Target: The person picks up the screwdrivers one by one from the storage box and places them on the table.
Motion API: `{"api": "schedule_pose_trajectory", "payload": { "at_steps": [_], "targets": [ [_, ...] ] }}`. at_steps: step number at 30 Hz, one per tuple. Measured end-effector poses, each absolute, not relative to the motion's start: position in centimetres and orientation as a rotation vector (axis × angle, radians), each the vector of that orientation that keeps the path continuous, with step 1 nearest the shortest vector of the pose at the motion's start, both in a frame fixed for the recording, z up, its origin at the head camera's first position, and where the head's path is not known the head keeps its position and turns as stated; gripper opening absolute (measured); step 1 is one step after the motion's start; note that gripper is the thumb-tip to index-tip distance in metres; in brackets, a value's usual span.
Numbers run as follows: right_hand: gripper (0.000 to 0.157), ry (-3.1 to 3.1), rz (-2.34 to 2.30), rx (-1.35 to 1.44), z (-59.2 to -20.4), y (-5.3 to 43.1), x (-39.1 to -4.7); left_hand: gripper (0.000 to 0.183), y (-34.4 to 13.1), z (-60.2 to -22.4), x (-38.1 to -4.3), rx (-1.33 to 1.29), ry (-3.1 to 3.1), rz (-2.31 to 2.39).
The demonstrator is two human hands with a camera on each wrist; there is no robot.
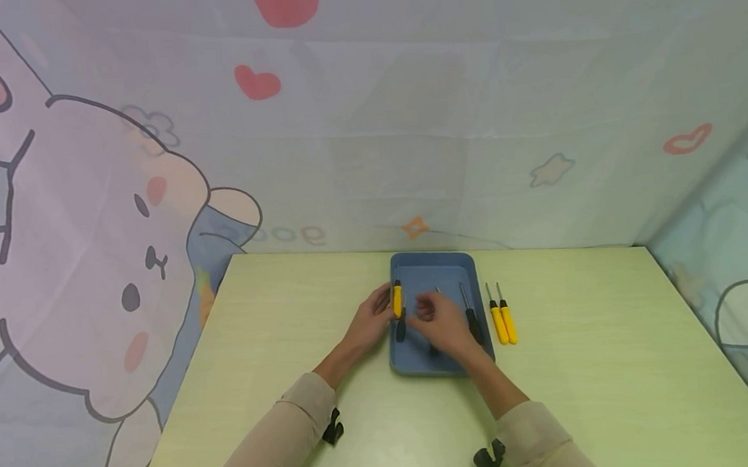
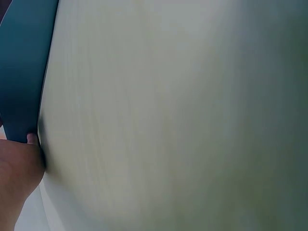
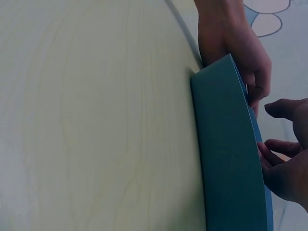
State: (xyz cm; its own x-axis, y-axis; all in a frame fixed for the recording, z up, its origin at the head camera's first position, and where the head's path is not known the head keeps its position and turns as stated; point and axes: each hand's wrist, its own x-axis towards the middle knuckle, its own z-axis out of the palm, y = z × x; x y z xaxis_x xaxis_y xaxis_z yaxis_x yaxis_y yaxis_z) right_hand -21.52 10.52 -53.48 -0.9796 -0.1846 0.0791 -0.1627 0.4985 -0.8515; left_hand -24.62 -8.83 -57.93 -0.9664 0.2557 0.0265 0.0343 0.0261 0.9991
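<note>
A blue-grey tray (image 1: 437, 258) lies on the table with its long sides running away from me. My left hand (image 1: 369, 322) grips its left wall, a fingertip showing low on the outside in the left wrist view. Just beside those fingers a yellow-handled screwdriver (image 1: 397, 301) lies along that wall. A black-handled screwdriver (image 1: 401, 329) sits below it, and another black screwdriver (image 1: 474, 324) lies at the tray's right side. Over the tray's middle hovers my right hand (image 1: 444, 324), fingers loosely bent with thumb and forefinger apart. It partly covers a further dark tool.
Two yellow-handled screwdrivers (image 1: 502, 322) lie side by side on the table (image 1: 585, 363), right of the tray. A printed cloth (image 1: 405, 115) hangs behind the table's back edge. Black wrist mounts (image 1: 490, 459) stick out near both sleeves.
</note>
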Motion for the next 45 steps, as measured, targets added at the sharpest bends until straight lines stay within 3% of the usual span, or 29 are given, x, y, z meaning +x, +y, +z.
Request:
{"api": "schedule_pose_trajectory", "payload": {
  "at_steps": [25, 34, 45],
  "targets": [
    [0.045, 2.833, -1.328, -0.248, -54.7, 7.5, -22.5, 0.066, -8.8, -57.8, -24.7, 0.296, 2.137, 2.030],
    [0.019, 2.925, -1.223, -0.253, -54.2, 6.4, -22.2, 0.066, -8.8, -57.8, -24.7, 0.295, 2.156, 2.026],
    [0.020, 3.042, -1.143, -0.184, -54.8, 5.7, -22.5, 0.066, -8.5, -57.6, -24.6, 0.313, 2.164, 2.058]
  ]
}}
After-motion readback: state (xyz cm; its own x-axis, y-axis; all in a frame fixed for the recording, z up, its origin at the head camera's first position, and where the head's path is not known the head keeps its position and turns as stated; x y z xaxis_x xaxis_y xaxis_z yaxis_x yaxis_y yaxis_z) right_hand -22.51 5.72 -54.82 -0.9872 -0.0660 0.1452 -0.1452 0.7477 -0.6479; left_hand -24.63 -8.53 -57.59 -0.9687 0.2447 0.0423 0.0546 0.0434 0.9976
